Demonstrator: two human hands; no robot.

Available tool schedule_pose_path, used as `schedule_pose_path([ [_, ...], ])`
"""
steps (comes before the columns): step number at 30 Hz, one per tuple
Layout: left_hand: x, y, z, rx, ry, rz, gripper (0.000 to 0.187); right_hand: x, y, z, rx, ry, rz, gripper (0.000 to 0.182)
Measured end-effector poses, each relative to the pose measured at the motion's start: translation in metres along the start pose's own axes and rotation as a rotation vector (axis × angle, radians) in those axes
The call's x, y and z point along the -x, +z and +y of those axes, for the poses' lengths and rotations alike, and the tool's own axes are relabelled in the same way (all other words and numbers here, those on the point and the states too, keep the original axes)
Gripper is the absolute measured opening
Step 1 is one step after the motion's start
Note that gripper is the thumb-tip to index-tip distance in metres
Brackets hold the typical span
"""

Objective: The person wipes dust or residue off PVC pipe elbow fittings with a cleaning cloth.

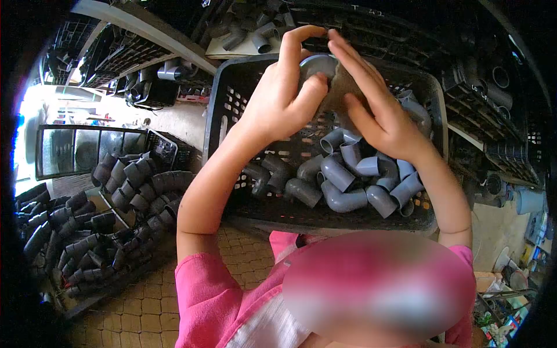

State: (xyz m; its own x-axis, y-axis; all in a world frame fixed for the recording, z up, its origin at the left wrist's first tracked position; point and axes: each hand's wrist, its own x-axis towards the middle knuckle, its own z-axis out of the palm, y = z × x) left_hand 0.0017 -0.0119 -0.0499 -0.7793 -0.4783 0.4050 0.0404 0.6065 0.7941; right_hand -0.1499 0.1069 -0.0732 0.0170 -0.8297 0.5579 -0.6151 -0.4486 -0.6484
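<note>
My left hand grips a grey rounded pipe fitting, thumb on its face and index finger curved over the top. My right hand holds a brownish-grey rag against the fitting's right side, its fingers long and slanted over the cloth. The hands and rag hide much of the fitting, so its full shape does not show. Both hands are above a black perforated plastic crate. Inside it lie several loose grey pipe elbows, mostly toward the near right, some darker and dustier.
A large pile of dark grey pipe elbows lies at the left. More fittings rest behind the crate. Black crates stand at the right, and a metal rack beam crosses the upper left. A light blue bucket is far right.
</note>
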Motion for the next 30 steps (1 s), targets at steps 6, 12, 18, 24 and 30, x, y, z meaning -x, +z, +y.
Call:
schedule_pose_path([
  [6,0.003,0.003,0.001,-0.072,0.095,0.016,0.048,0.001,-0.001,-0.004,0.175,0.212,-0.074,0.062],
  [12,0.003,0.003,0.006,-0.088,0.076,-0.052,0.044,0.001,-0.014,-0.005,0.213,0.469,-0.258,0.045],
  [18,0.003,0.0,0.013,-0.055,0.069,-0.031,0.039,0.002,-0.013,-0.002,-0.248,0.791,-0.015,0.053],
  [24,0.004,0.001,0.009,-0.138,0.118,0.03,0.035,0.003,-0.011,-0.007,-0.558,0.686,-0.091,0.054],
  [30,0.003,0.005,0.003,-0.318,0.412,-0.108,0.051,0.001,-0.004,-0.006,-0.81,1.004,0.111,0.058],
])
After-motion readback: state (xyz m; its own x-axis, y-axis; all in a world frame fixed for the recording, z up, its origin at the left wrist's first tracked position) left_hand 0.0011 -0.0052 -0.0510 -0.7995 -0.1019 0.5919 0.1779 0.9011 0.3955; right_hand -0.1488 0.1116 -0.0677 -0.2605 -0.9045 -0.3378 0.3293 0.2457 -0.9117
